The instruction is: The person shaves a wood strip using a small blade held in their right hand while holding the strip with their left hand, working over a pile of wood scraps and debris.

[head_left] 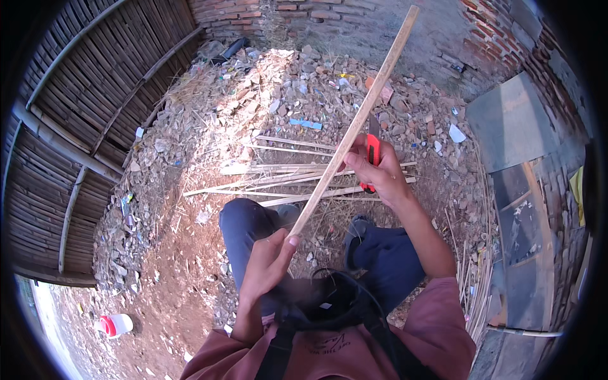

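Observation:
A long pale bamboo strip slants up and away in front of me. Its near end sits in my left hand, with the fingers closed round it. Farther up, my right hand is closed on a red utility knife, whose dark blade points away from me, beside the strip. The right thumb and fingers also touch the strip's middle. More bamboo strips lie in a loose pile on the ground, beyond my bent knees.
Rubble and litter cover the ground up to a brick wall. A bamboo-slat wall stands at left. A container with a red lid rests at lower left. Flat panels lean at right, near long thin strips.

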Demonstrator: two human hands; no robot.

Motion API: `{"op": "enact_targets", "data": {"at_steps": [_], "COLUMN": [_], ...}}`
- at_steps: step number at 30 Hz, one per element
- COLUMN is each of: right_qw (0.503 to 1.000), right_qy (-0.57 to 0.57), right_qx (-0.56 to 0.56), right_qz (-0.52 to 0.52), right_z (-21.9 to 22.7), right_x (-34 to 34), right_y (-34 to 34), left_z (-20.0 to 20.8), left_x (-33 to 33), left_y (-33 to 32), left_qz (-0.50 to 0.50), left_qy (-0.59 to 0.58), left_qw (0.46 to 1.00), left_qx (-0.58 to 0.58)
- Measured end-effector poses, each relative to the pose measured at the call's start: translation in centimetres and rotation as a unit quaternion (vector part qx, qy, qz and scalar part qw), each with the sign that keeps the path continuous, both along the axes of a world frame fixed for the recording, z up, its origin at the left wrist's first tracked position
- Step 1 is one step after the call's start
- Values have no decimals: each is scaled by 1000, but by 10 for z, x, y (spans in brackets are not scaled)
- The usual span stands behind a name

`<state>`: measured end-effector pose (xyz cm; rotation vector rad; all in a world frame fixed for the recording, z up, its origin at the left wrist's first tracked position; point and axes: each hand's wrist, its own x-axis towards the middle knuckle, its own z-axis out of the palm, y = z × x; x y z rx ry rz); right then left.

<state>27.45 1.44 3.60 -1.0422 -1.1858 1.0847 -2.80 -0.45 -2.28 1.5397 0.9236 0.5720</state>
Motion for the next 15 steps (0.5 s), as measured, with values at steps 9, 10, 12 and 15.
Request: {"op": "enact_targets", "data": {"at_steps": [9, 10, 12, 15], "right_qw": [996, 995, 982, 955], "right_qy": [-49, -57, -146, -265], "right_qx": [64, 76, 113, 131], "right_qz": [-36, -40, -33, -26], "right_z": [-3, -4, -13, -8], "right_x": [-4, -5, -7, -24], "right_y": [-7, -7, -9, -17], "left_z": [26, 26, 26, 29], "left_x": [11, 12, 12, 17], "left_y": [-1, 1, 0, 1], "left_qz": [34, 36, 49, 73], "left_qy": [15, 14, 2, -16], "left_qw": [998, 998, 998, 994], "left_qx": [49, 52, 44, 73]}}
